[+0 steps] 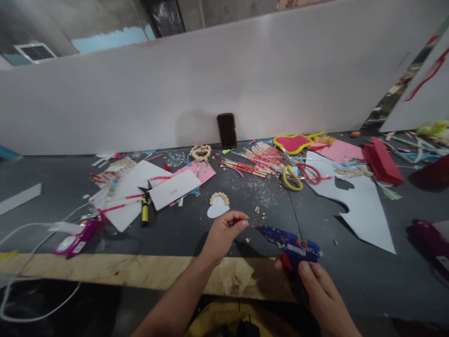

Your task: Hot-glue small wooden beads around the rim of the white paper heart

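My right hand is wrapped round the handle of a blue glue gun, whose nozzle points left. Just off the nozzle tip, the thumb and fingertips of my left hand are pinched together; whatever they hold is too small to make out. Beyond that hand a white paper heart lies on the dark table, with an arc of small beige pieces along its top. A few loose beige pieces are scattered to the right of the heart.
Scissors with yellow and red handles lie near cut white card. A phone leans on the white partition. At left are yellow-handled pliers, papers and a purple device among white cables.
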`<state>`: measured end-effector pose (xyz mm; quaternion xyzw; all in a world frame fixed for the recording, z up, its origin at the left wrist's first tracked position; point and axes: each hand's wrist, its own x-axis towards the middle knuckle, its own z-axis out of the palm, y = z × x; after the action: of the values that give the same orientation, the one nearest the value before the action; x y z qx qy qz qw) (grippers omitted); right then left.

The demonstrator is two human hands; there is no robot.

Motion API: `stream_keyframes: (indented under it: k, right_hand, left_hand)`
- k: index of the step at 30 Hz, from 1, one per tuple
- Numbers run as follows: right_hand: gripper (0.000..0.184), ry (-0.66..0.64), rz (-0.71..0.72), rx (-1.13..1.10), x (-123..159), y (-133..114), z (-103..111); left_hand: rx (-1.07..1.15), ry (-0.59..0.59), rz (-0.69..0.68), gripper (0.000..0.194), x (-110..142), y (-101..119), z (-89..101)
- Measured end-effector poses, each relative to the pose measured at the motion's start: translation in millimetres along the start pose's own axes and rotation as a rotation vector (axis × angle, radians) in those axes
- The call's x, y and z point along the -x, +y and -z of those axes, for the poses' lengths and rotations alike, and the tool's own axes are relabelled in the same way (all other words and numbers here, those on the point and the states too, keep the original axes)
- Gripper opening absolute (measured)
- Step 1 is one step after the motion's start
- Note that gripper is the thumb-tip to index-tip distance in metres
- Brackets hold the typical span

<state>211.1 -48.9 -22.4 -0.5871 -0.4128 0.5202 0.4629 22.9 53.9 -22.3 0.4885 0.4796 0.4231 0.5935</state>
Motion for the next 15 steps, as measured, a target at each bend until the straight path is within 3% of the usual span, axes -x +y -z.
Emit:
stream_keyframes:
  k: [5,11,15]
  right_hand:
    - [0.043,-0.024,0.044,0.071,-1.6,-5.7,-9.4]
    - [0.045,0.173,0.044,0.140,3.5,-18.9,-25.5]
    - [0.047,0.225,0.029,0.149,4.4,-15.3,-28.2]
  left_hand:
    - [0.230,-0.003,0.115,0.022,3.5,-4.1,3.0]
    - [0.357,0.020,0.147,0.025,7.2,-1.6,4.9]
    - [0.380,0.032,0.133,0.025,8.2,-3.0,6.5]
